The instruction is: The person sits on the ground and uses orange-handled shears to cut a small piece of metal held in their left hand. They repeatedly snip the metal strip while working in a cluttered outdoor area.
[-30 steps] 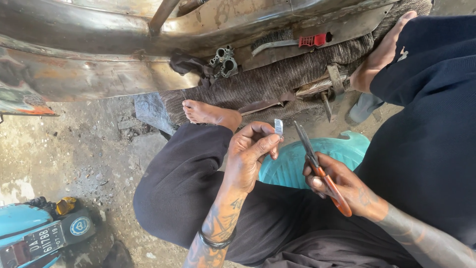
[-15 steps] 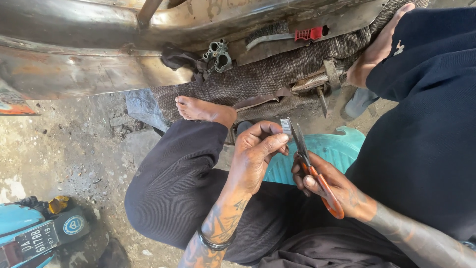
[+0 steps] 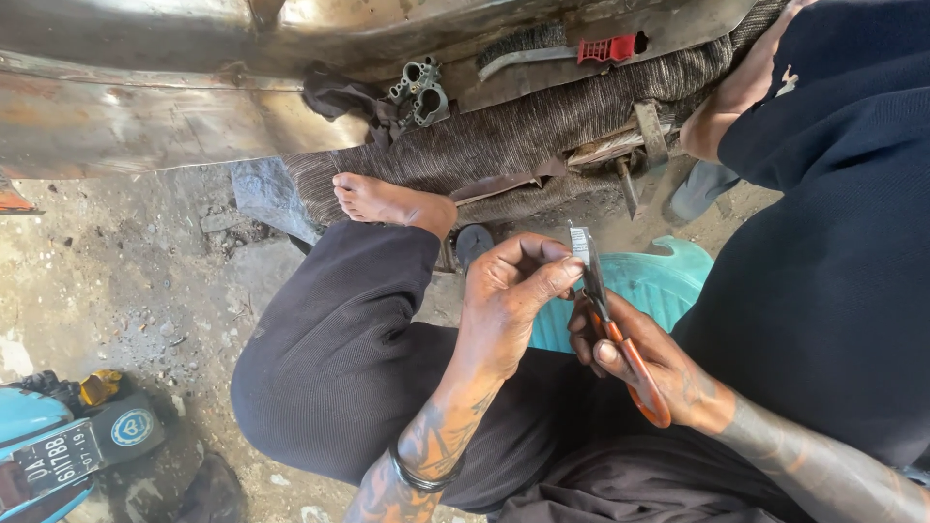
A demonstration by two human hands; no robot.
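I pinch the small metal strip (image 3: 580, 242) in my left hand (image 3: 513, 291), right hand (image 3: 649, 363) clamped on orange-handled pliers (image 3: 620, 339); best keep the strip steady and bite squarely.

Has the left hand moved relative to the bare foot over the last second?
Yes. The left hand has shifted right, away from the bare foot, closing on the small flat metal piece above the orange-handled pliers.

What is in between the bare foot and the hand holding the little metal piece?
In the head view, between the bare foot and the left hand lies the bent knee in dark trousers, plus a small dark round thing on the ground.
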